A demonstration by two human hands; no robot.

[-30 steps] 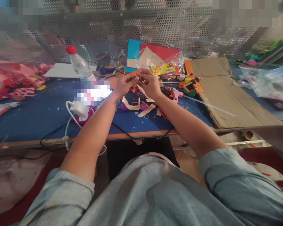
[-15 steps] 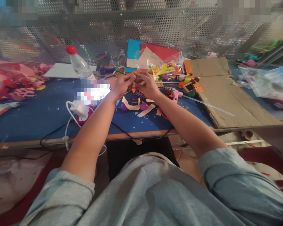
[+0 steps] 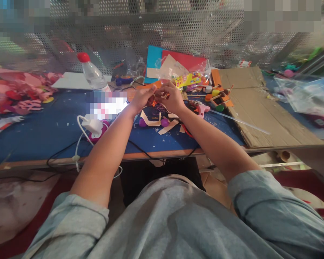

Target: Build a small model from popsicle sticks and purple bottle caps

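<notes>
My left hand (image 3: pixel 140 98) and my right hand (image 3: pixel 170 96) meet above the blue table (image 3: pixel 43 133), fingers pinched together on a small brown and orange craft piece (image 3: pixel 156 98) held between them. Its exact shape is too small to make out. Beige paper strips (image 3: pixel 162 124) and two small purple balls (image 3: pixel 142 122) lie on the table just under my hands. A pink glue gun (image 3: pixel 202 108) rests right of my right hand.
A clear bottle with a red cap (image 3: pixel 91 72) stands at the back left. Coloured paper sheets (image 3: pixel 175 59) lean on the mesh wall. Cardboard (image 3: pixel 259 108) covers the right side. A white charger with cable (image 3: pixel 90 126) lies front left. Pink foam shapes (image 3: pixel 18 91) pile far left.
The long paper strip that hung from my hands a second ago no longer shows. My fingers have closed tighter round the small piece and my hands dropped slightly.
</notes>
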